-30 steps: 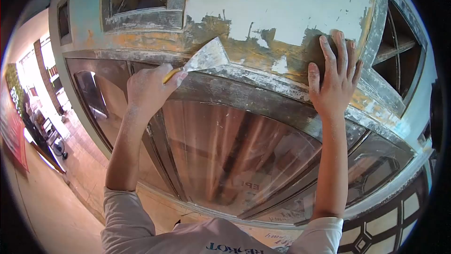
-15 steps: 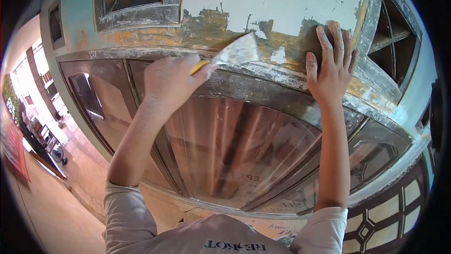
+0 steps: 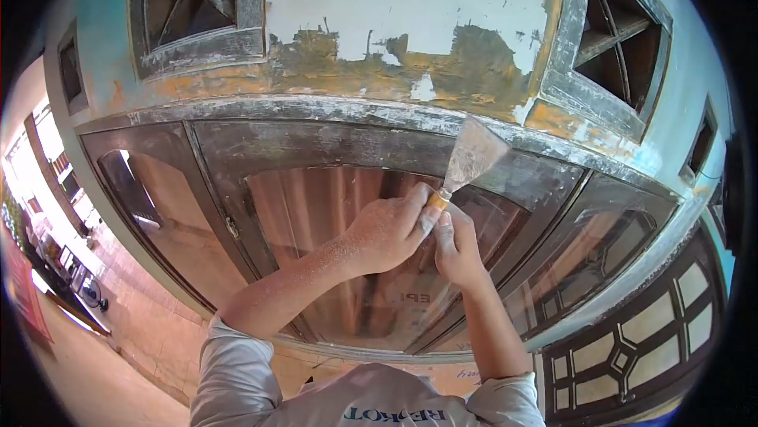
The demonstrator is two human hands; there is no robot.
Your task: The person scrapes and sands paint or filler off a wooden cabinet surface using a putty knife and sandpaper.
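A paint scraper (image 3: 477,157) with a wide, dust-smeared metal blade and a yellow handle points up and to the right in front of the window. My left hand (image 3: 388,229) is closed around its handle, near the blade. From the right, my right hand (image 3: 459,249) meets it, thumb up against the lower handle and fingers curled behind; those fingers are partly hidden. Beyond the blade runs the wooden ledge (image 3: 316,107), its paint worn to white and grey patches. Above it, the wall panel (image 3: 395,0) has peeled to brown and ochre along its bottom.
Wooden window frames with reddish glass (image 3: 316,214) stand close in front. Cross-barred vent openings (image 3: 189,0) flank the panel on both sides. At lower right is a dark door with pale panes (image 3: 651,340). A fan (image 3: 92,294) stands on the tiled floor far left.
My left hand has brought the scraper down and right, away from the peeled strip, turning the blade upward. My right hand has left the wall and come down to the handle. The view has shifted.
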